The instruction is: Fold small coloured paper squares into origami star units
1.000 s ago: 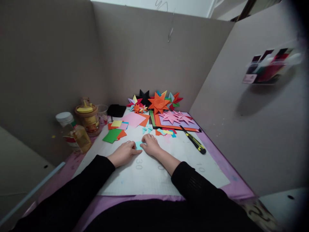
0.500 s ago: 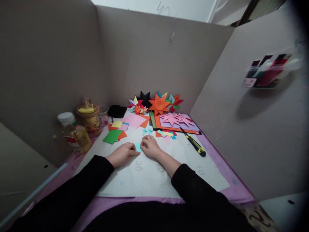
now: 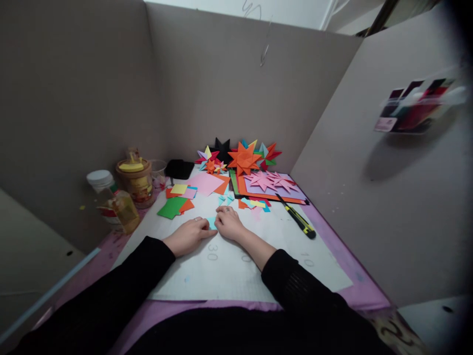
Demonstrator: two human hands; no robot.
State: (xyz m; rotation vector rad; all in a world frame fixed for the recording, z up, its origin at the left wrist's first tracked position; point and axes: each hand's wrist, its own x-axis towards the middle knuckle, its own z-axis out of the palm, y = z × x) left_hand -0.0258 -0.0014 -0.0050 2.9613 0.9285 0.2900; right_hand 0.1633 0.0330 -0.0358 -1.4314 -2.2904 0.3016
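Observation:
My left hand (image 3: pixel 189 235) and my right hand (image 3: pixel 229 223) lie side by side on the white cutting mat (image 3: pixel 236 266). Their fingertips press on a small light-blue paper piece (image 3: pixel 212 221) that shows between them; most of it is hidden under the fingers. Both arms wear black sleeves. Small cyan folded bits (image 3: pixel 225 199) lie just beyond my right hand.
Folded paper stars (image 3: pixel 243 157) stand at the back, pink stars (image 3: pixel 268 180) on stacked coloured sheets. Loose green, yellow, pink squares (image 3: pixel 177 199) lie left. A yellow-black utility knife (image 3: pixel 297 220) lies right. A jar (image 3: pixel 135 181) and bottle (image 3: pixel 111 199) stand left. Grey partitions enclose the desk.
Both hands stay on the light-blue paper with only slight finger shifts; the right hand has slid a little toward me. The view moves slightly.

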